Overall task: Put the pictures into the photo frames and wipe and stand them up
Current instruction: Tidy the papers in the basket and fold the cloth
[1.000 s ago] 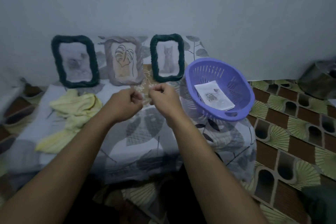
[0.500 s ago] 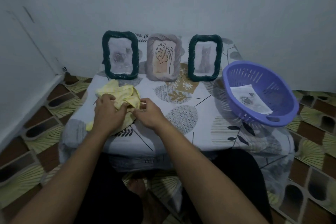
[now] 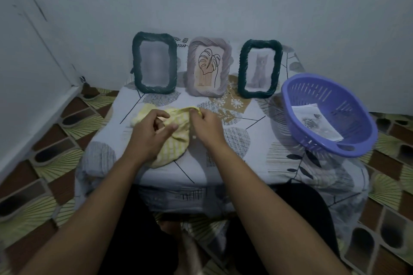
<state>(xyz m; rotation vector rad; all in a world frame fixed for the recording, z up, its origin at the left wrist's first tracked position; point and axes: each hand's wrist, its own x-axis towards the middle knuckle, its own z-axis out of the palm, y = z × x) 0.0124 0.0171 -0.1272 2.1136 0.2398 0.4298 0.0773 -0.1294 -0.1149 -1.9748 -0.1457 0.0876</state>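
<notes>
Since the earlier frame, the right hand has drawn one edge of the yellow cloth up off the heap. The left hand has let go and parted its fingers.

**Current state.** The right hand pinches the cloth edge between thumb and forefinger. The left hand lies over the heap with its fingers loosely spread and grips nothing visible. The cloth lies on the near left part of the counter, in front of the frames and apart from them.

**Procedure (judged).** The step in hand appears to be readying the cloth for wiping.
1. Open the bunched cloth and fold it into a flat pad.
2. Brace each frame at its rim with one hand, since a standing frame will probably tip back under pressure.
3. Wipe the glass lightly, then the rim.

**Inventory.**
- Photo frames: three, upright in a row at the back.
  - left frame: dark green, content blurred
  - middle frame: grey, leaf drawing
  - right frame: dark green, cat picture
- Cloth: one.
- Basket: one, purple, at the counter's right edge.
- Picture sheet: one visible, lying in the basket.
</notes>
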